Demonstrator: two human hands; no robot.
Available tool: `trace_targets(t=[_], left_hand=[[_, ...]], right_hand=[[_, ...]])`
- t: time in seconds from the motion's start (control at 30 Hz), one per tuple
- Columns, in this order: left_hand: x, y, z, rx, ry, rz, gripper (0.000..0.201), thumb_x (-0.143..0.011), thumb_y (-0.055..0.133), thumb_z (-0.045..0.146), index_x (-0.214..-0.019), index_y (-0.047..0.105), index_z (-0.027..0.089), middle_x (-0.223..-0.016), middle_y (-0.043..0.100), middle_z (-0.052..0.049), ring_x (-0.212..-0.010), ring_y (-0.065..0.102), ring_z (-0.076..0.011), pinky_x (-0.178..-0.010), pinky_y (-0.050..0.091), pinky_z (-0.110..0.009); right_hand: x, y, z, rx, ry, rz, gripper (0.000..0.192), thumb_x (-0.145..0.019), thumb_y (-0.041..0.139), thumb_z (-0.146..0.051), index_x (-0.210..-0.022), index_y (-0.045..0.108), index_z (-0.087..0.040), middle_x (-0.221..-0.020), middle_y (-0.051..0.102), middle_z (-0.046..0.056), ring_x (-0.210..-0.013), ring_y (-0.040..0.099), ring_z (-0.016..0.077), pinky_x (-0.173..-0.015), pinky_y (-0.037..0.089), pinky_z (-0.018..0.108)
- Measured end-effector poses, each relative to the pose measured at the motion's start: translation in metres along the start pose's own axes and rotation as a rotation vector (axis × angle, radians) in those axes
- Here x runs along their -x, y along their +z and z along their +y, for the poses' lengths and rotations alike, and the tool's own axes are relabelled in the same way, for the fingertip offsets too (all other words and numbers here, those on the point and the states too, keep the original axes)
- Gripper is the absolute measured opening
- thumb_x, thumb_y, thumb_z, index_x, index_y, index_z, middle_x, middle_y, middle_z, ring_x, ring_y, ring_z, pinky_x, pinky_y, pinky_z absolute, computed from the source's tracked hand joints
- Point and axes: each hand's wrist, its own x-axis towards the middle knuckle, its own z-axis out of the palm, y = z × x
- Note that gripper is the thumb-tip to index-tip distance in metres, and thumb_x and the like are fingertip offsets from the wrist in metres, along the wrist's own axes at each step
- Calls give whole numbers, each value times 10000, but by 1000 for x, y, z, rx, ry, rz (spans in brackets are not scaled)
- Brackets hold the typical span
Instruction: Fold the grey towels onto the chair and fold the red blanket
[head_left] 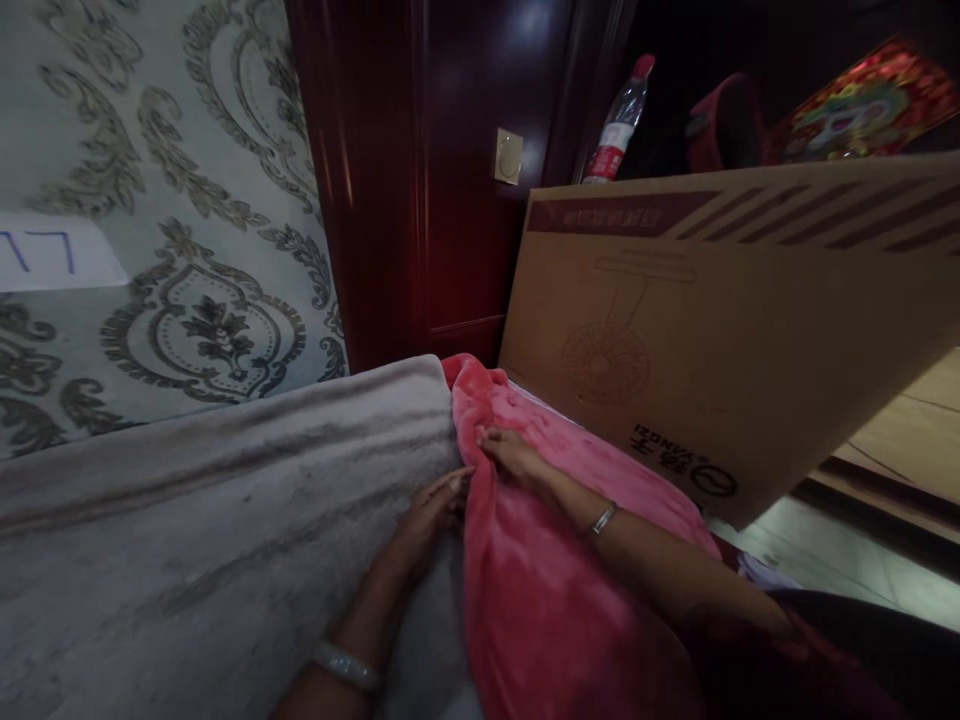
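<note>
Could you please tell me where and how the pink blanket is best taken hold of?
Probably by the bunched fold of the pink blanket where it meets the grey cloth, pinched from above: there it seems to rise as a narrow ridge, while the rest spreads broader and smoother.

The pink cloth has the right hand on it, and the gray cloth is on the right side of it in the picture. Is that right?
Not quite: the gray cloth is on the left side of the pink cloth in the picture, not the right. The head view shows it. The right hand is on the pink cloth, as you said.
</note>
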Motion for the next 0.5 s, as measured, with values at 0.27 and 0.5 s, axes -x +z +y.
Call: trace_targets(t=[0.27,0.5], left_hand=[[-4,0,0,-64,12,50,640,-622,843,556,-1077,683,135,-892,678,-94,-696,663,-189,-532,497,-268],[-8,-1,0,-94,16,66,594,-616,844,520,-1034,684,130,-845,684,-84,-677,661,-186,-534,493,-271]], right_hand=[[-46,-143,41,307,245,489,413,-1006,415,-242,-1361,530,-65,-1312,595,257,-1253,560,321,-952,464,355],[12,-71,57,437,77,254,344,-962,519,-228,-1275,658,-201,-1255,680,118,-1167,621,231,-940,458,250]])
